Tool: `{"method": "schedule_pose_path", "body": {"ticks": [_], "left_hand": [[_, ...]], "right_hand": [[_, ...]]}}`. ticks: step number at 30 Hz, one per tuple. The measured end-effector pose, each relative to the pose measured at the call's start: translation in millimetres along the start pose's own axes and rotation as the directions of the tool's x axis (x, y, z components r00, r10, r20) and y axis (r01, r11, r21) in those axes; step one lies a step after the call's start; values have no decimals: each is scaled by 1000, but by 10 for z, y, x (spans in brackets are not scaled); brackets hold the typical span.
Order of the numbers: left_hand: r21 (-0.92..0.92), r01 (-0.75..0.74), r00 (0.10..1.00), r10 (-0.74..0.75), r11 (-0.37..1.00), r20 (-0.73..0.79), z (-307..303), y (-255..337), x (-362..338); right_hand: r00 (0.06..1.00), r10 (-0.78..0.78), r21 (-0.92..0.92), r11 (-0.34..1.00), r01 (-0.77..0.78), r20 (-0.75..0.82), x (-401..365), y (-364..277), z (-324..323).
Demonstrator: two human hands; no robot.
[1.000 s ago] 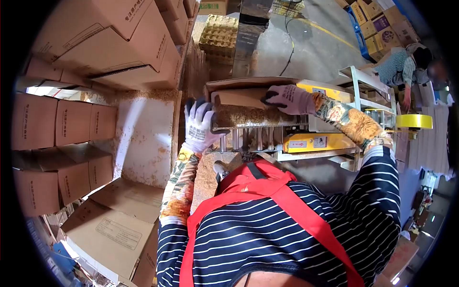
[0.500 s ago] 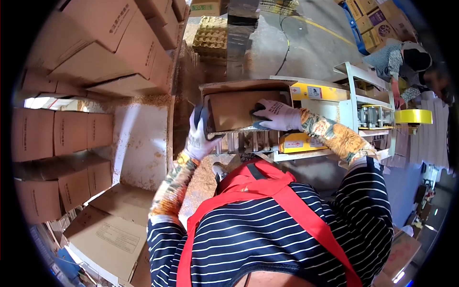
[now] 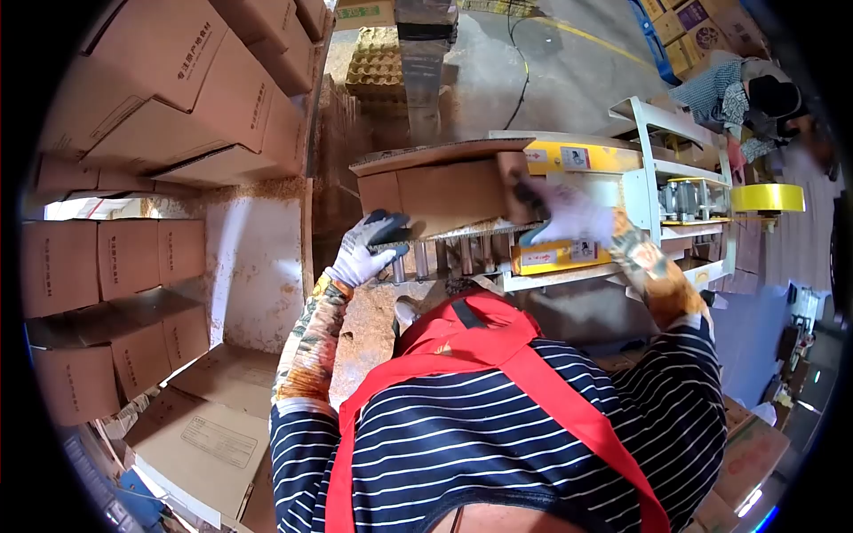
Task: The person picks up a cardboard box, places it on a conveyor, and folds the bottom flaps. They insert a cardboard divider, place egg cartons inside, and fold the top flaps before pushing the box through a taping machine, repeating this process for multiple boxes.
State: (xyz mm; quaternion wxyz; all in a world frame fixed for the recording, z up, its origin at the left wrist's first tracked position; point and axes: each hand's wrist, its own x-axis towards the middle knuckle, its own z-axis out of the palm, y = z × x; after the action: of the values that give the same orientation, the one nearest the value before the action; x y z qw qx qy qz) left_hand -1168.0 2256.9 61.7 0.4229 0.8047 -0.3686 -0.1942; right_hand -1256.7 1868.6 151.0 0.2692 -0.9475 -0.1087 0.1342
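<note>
An open cardboard box lies on a roller conveyor in front of me, its far flap raised. My left hand, in a white glove with dark fingertips, grips the near left corner, fingers over the edge and thumb outside. At the right end, where a short flap stands up, is my right hand. It wears the same kind of glove, and motion smears its fingers.
Right of the box sits a yellow-sided machine with a white frame and a roll of yellow tape. Another person bends beyond it. Stacked cartons fill the left, and egg trays stand at the back.
My right hand has moved from inside the box to its right end, where a flap now stands up. My left hand has shifted onto the near left edge. The view has shifted slightly.
</note>
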Motion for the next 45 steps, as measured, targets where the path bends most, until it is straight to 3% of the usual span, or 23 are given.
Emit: {"method": "schedule_pose_path", "body": {"ticks": [1, 3, 5, 6, 7, 9, 11, 12, 13, 15, 17, 18, 20, 21, 23, 26, 31, 33, 35, 38, 39, 41, 45], "left_hand": [[-149, 118, 988, -131, 982, -83, 56, -9, 5], [-274, 189, 966, -229, 943, -122, 187, 37, 38], [-237, 90, 777, -217, 967, -591, 496, -171, 17], [-361, 104, 693, -328, 927, -642, 631, -296, 84], [-286, 367, 567, -456, 885, -685, 708, -334, 190], [-552, 400, 552, -673, 731, -492, 559, -21, 345], [-446, 469, 619, -644, 762, -450, 428, -266, 388], [-319, 526, 685, -615, 789, -390, 393, -386, 378], [-323, 520, 678, -613, 790, -406, 428, -404, 368], [-190, 542, 567, -523, 819, -636, 578, -397, 351], [-191, 504, 576, -492, 843, -653, 641, -428, 332], [-220, 493, 550, -497, 842, -671, 667, -435, 341], [-237, 450, 510, -466, 861, -723, 678, -337, 281], [-247, 439, 475, -456, 864, -752, 716, -386, 280], [-21, 444, 612, -321, 896, -723, 606, -138, 204], [334, 341, 896, -196, 879, -399, 334, -25, 206], [380, 498, 860, -390, 780, -329, 549, 235, 439], [413, 401, 895, -255, 818, -365, 797, 367, 636], [625, 268, 924, -13, 734, -382, 1088, 331, 819], [560, 262, 921, -30, 786, -389, 1415, 107, 460], [495, 277, 915, -68, 824, -398, 1514, 84, 291], [285, 290, 897, -156, 914, -414, 1743, 100, -91], [-282, 357, 741, -454, 891, -495, 2126, 83, -1169]], "right_hand": [[952, 65, -194, 981, -6, 300, 13, 105, 116], [978, 0, -367, 927, 78, 209, 242, 148, 271], [947, 98, -225, 974, -28, 305, 521, 35, 85], [957, 73, -173, 985, -24, 281, 531, 19, 42], [957, 74, -171, 985, -26, 281, 558, 32, 88], [927, 183, -302, 950, -81, 328, 692, 19, 162], [925, 238, -389, 915, -110, 297, 680, -143, 135], [976, 123, -584, 812, 5, 179, 571, -286, 121], [996, -30, -757, 648, 85, 86, 535, -410, 73], [986, -156, -703, 707, 75, -51, 788, -544, -8], [771, -360, -537, 843, 27, -526, 1142, -643, 7], [771, -359, -532, 846, 30, -527, 1173, -708, 121], [995, 8, -321, 946, -38, -95, 1168, -736, 546], [953, -206, -366, 923, 115, -222, 939, -466, 1073], [979, -130, -463, 885, 43, -159, 590, -680, 1102], [995, 21, -346, 937, -53, -95, 556, -700, 1177], [974, -46, -355, 934, -36, -221, 395, -481, 1151], [963, 102, -386, 902, -196, -249, 213, -298, 1108], [937, 348, -545, 778, -313, -41, 156, -364, 962], [931, 173, -434, 847, -307, -321, 220, -600, 746], [876, 110, -282, 921, -268, -470, 358, -718, 736], [829, -145, -140, 987, 82, -541, 613, -1418, 485], [627, -711, 33, 652, 757, -319, 687, -3025, 376]]}}
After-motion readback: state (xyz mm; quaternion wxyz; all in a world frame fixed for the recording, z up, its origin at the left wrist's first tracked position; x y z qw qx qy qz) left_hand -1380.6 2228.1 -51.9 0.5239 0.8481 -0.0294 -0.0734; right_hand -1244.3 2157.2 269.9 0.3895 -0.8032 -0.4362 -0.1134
